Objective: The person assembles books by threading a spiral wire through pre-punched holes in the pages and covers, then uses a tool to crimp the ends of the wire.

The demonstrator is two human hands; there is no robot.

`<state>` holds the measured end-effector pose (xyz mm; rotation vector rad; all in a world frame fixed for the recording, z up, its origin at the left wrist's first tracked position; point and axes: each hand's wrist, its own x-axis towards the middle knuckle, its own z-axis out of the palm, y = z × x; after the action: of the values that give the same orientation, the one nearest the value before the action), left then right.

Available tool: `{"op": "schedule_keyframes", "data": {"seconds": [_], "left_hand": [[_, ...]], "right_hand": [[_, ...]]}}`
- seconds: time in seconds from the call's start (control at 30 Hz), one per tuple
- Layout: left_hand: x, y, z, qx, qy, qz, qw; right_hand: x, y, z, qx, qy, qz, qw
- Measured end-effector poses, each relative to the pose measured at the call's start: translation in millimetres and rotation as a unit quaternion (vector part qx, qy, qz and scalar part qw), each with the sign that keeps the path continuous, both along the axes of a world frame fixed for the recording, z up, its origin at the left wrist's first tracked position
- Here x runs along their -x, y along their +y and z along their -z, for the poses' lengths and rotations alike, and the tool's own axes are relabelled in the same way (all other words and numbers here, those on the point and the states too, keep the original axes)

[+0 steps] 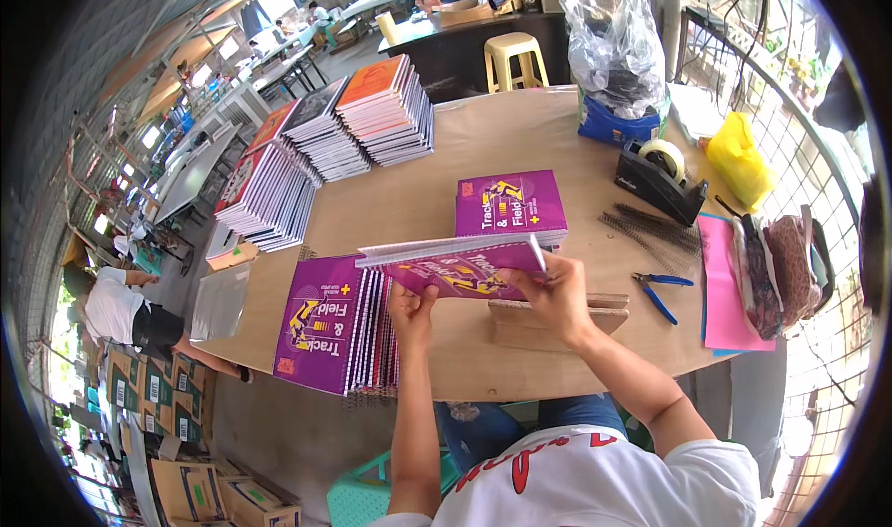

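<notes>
A purple-covered notebook (455,271) is held up on edge above the table, its white page edges uppermost. My left hand (412,311) grips its lower left part, the thumb on the cover. At the other end my right hand (556,295) is closed on the right side, fingers against the cover. A stack of similar purple notebooks (316,318) lies just left of my left hand, with wire coils along its right side. Beyond the held one, more purple notebooks (511,202) lie flat. Under my right hand stands a brown wooden block or stand (548,327).
Blue-handled pliers (662,295), loose wire coils (655,228), a black tape dispenser (658,185) and a yellow plastic bag (741,163) are on the right. A pink sheet (734,309) lies beside fabric pouches (790,267). Tall notebook stacks (386,109) stand at the far left.
</notes>
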<state>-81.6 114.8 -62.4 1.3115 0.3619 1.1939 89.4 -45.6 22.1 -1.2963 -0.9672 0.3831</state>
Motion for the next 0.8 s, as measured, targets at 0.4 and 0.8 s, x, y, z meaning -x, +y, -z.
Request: {"op": "schedule_keyframes", "data": {"seconds": [0.4,0.8], "left_hand": [[6,15,27,0.038,-0.003,0.007,0.999],[-28,-52,37,-0.009,0.112,0.036,0.993]], "right_hand": [[9,10,1,0.026,-0.081,0.026,0.996],[-30,-69,14,0.072,0.019,0.055,0.996]]}}
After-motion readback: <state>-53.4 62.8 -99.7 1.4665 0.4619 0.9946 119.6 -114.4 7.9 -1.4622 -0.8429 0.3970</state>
